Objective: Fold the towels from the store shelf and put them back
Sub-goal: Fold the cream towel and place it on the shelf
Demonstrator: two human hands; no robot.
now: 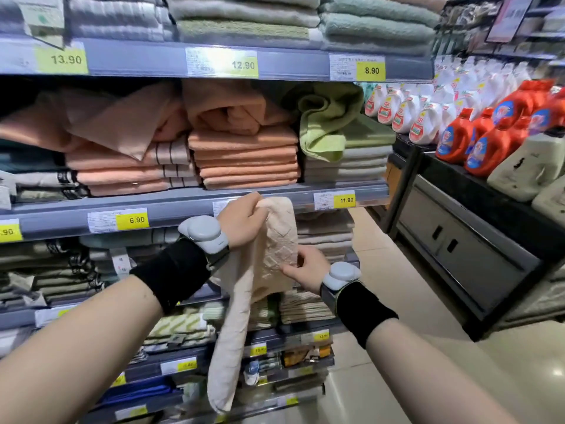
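In front of the shelf, I had the cream towel hanging lengthwise, clear of the boards. The left hand gripped its bunched top end; the right hand pinched its right edge lower down. Peach towels lay stacked on the shelf behind, with detergent bottles well to the right.

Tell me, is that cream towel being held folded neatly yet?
Not yet. The cream towel hangs long and rumpled from the left hand, while the right hand pinches its side edge.
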